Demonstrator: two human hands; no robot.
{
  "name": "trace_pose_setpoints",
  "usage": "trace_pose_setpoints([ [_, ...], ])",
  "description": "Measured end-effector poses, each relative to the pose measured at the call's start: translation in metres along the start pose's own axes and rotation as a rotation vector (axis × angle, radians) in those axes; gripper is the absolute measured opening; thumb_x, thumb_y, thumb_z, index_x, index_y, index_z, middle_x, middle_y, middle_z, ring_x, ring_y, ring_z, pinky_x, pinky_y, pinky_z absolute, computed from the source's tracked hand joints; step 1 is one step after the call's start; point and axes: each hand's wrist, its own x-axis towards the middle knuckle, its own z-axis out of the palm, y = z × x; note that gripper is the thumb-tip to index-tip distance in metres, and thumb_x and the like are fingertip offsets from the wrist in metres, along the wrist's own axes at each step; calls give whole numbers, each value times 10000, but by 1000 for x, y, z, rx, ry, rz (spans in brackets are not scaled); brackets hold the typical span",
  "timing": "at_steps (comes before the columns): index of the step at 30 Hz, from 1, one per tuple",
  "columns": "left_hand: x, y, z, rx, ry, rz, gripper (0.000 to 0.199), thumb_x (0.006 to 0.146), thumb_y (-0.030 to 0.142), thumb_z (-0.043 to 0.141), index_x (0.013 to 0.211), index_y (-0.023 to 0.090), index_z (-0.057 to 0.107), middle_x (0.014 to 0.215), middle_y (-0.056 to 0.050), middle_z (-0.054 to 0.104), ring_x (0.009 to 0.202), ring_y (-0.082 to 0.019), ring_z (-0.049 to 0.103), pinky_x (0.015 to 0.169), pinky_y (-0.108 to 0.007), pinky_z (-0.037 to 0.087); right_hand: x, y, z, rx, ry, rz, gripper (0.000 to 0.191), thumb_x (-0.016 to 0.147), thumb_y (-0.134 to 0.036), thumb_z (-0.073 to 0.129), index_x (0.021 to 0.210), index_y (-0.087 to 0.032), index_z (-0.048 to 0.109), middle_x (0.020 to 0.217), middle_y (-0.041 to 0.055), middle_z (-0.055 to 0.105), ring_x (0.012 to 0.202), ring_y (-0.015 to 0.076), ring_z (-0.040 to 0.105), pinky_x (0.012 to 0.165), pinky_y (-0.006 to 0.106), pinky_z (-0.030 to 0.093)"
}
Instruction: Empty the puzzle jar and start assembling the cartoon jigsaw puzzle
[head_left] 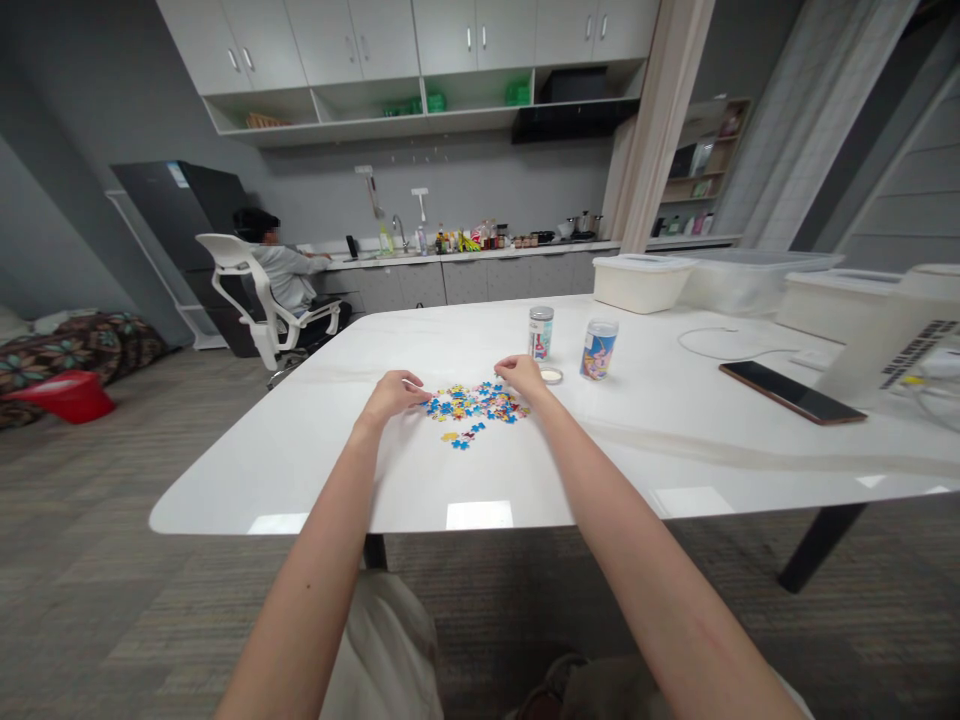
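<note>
White glossy desk (300,450) ran out on all sides of the jigsaw pile (476,402), which lay on it between both hands, pieces mixed blue, yellow and pink. White-framed office chair (229,252) stood well beyond the pile, to its left, with a seated person (285,275) in grey. Clear plastic bin (750,280) sat past the pile, far right; white lidded box (637,285) was in that direction too, not so far right. Left hand (394,395) was at the pile's left edge, fingers bent; couldn't tell if they gripped a piece. Right hand (523,374) was at the pile's far right edge, fingertips drawn close; too small to tell what they pinched, if anything. Phone (791,391) lay well right of the pile. Silver-lidded can (541,335) and blue picture can (598,352) stood upright, beyond and right of the pile. Round lid (551,376) lay flat, right of the pile. Few loose pieces (460,444) lay just nearer the wearer than the pile.
</note>
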Motion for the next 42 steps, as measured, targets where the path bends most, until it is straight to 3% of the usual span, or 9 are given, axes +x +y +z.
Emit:
trace_pose_setpoints([
  [5, -6, 5, -2, 281, 115, 34, 252, 597, 248, 764, 759, 179, 584, 716, -21, 712, 723, -184, 678, 641, -257, 495, 1, 3, 0, -49, -11, 2, 221, 790, -148, 593, 947, -145, 749, 871, 62, 756, 794, 138, 698, 770, 208, 500],
  [12, -7, 7, 2, 502, 73, 103, 115, 671, 188, 690, 745, 193, 603, 762, -23, 715, 794, -183, 676, 725, -258, 495, -5, 0, -2, -192, -17, -54, 202, 771, -104, 598, 867, -164, 766, 924, 77, 751, 912, 169, 679, 855, 232, 475],
  [20, -10, 11, 3, 471, -15, 139, 154, 664, 229, 714, 771, 177, 616, 738, -20, 699, 734, -180, 664, 693, -261, 489, -11, -6, -2, -280, -53, -126, 276, 780, -66, 545, 928, -137, 766, 953, 104, 727, 907, 179, 661, 845, 233, 463],
  [27, -9, 13, 6, 508, -60, 190, 136, 701, 248, 690, 806, 175, 642, 779, -29, 710, 736, -178, 659, 702, -263, 502, -19, -14, -1, -397, -130, -306, 215, 823, -233, 594, 926, -180, 775, 1068, 123, 659, 974, 215, 616, 882, 274, 447],
  [30, -8, 13, 15, 544, -65, 316, 155, 806, 267, 592, 896, 164, 664, 900, -64, 722, 832, -191, 663, 793, -283, 502, -21, -17, 0, -417, -165, -362, 202, 825, -260, 605, 923, -188, 767, 1054, 116, 641, 1004, 224, 589, 908, 295, 432],
  [33, -7, 11, 27, 553, -79, 456, 255, 876, 216, 480, 1043, 168, 666, 1108, -85, 699, 1048, -205, 625, 956, -308, 446, -24, -19, 3, -403, -168, -392, 196, 826, -242, 606, 947, -184, 748, 1047, 105, 634, 1010, 215, 573, 916, 297, 421],
  [37, -7, 7, 40, 571, -168, 468, 300, 880, 189, 468, 1097, 204, 675, 1180, -76, 682, 1125, -222, 596, 1008, -328, 416, -28, -19, 8, -379, -187, -385, 189, 841, -191, 573, 924, -188, 742, 1023, 87, 644, 1001, 200, 566, 898, 287, 414],
  [42, -14, 10, 43, 651, -170, 482, 285, 864, 178, 484, 1052, 206, 696, 1145, -80, 678, 1085, -227, 606, 977, -323, 431, -30, -17, 13, -342, -195, -386, 172, 839, -160, 573, 929, -178, 718, 955, 64, 667, 948, 185, 577, 873, 289, 419],
])
